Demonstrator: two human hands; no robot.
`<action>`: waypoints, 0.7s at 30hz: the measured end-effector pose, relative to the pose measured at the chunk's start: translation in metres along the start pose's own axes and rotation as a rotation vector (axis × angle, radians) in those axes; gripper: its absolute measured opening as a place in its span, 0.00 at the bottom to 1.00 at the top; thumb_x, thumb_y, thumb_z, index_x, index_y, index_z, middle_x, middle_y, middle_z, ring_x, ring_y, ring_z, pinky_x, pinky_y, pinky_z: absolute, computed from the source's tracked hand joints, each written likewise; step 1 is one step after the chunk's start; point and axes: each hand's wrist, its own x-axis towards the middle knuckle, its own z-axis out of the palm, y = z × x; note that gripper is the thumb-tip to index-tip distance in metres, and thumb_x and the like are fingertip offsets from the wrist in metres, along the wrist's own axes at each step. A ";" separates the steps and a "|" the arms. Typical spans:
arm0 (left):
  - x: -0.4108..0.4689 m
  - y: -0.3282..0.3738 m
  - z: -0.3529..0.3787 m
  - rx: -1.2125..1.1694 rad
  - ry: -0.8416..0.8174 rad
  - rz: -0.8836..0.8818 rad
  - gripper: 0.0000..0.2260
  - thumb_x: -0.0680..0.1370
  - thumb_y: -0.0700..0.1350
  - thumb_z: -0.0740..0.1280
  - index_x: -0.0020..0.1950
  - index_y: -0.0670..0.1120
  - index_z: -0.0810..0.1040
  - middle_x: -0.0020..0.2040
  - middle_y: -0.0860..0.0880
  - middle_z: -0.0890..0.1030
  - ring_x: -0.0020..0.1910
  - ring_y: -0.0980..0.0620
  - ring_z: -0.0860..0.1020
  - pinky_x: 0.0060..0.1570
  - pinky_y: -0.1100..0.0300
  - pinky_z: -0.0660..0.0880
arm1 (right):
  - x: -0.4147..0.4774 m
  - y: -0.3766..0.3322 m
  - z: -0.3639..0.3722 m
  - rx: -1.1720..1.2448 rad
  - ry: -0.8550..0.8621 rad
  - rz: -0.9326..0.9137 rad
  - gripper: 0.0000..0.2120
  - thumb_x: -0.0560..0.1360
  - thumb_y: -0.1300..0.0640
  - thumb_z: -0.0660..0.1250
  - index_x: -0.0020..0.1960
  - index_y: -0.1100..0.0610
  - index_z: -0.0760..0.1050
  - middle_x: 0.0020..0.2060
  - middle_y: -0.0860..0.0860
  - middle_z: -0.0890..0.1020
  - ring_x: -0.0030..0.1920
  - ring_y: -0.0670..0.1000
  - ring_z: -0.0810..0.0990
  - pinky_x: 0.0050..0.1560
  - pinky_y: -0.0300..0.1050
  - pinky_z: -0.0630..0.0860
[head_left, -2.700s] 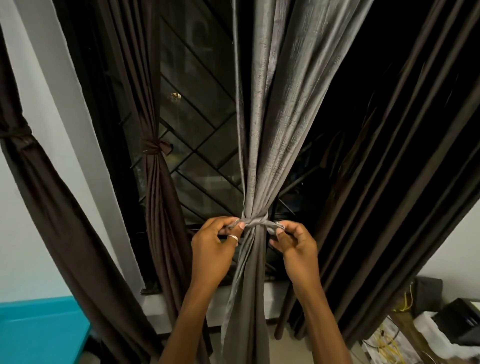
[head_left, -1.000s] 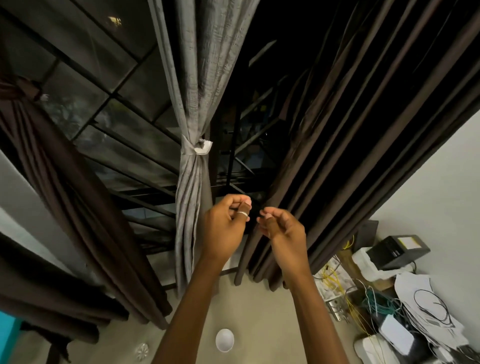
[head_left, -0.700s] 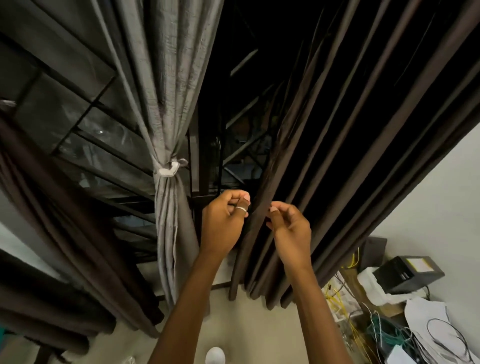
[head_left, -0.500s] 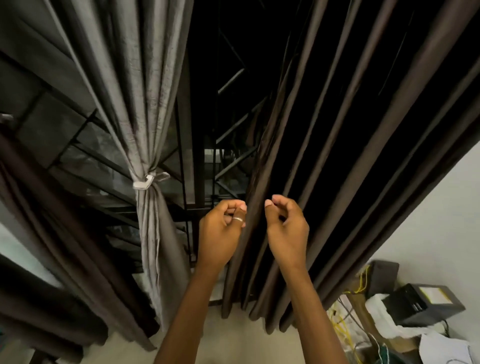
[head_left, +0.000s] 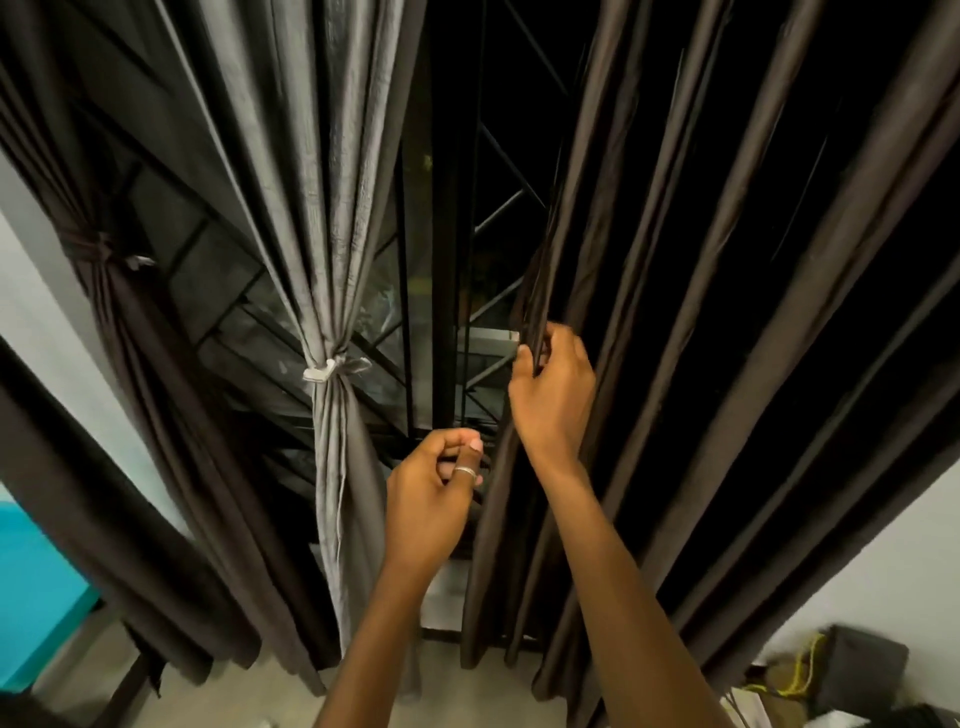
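A grey curtain (head_left: 332, 218) hangs left of centre, gathered by a knotted grey tie (head_left: 332, 368). To its right hangs a loose dark brown curtain (head_left: 675, 312) in long folds. My right hand (head_left: 553, 395) is raised and grips the left edge of this brown curtain, fingers curled round the folds. My left hand (head_left: 431, 493) is lower, just left of that edge, fingers curled with a ring on the thumb; whether it holds anything cannot be told.
Another brown curtain (head_left: 135, 332) is tied back at the left. A dark window with a metal grille (head_left: 467, 291) shows between the curtains. A teal surface (head_left: 31, 587) lies at lower left, boxes and yellow cables (head_left: 810, 675) at lower right.
Both hands left the grey curtain's tie and shifted right to the brown curtain. My right hand rose and took hold of its edge; my left stayed lower.
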 end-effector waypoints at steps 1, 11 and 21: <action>0.001 0.002 -0.002 0.015 0.003 0.025 0.07 0.81 0.50 0.68 0.57 0.53 0.83 0.45 0.57 0.84 0.42 0.56 0.84 0.45 0.54 0.82 | -0.010 0.005 -0.001 -0.001 0.006 -0.029 0.11 0.79 0.59 0.70 0.60 0.58 0.78 0.51 0.52 0.80 0.45 0.51 0.82 0.42 0.44 0.77; 0.036 0.070 0.025 0.398 0.035 0.246 0.31 0.75 0.70 0.62 0.71 0.54 0.75 0.57 0.58 0.76 0.51 0.61 0.78 0.49 0.61 0.78 | -0.059 -0.005 -0.019 0.154 -0.101 0.027 0.06 0.81 0.62 0.65 0.47 0.59 0.79 0.35 0.46 0.83 0.36 0.45 0.80 0.36 0.36 0.76; 0.061 0.069 0.008 0.512 0.116 0.379 0.17 0.84 0.54 0.60 0.39 0.48 0.77 0.43 0.53 0.79 0.38 0.51 0.78 0.34 0.59 0.66 | -0.050 -0.005 -0.038 0.258 -0.271 0.079 0.15 0.74 0.66 0.74 0.58 0.54 0.84 0.52 0.43 0.82 0.49 0.39 0.82 0.47 0.27 0.75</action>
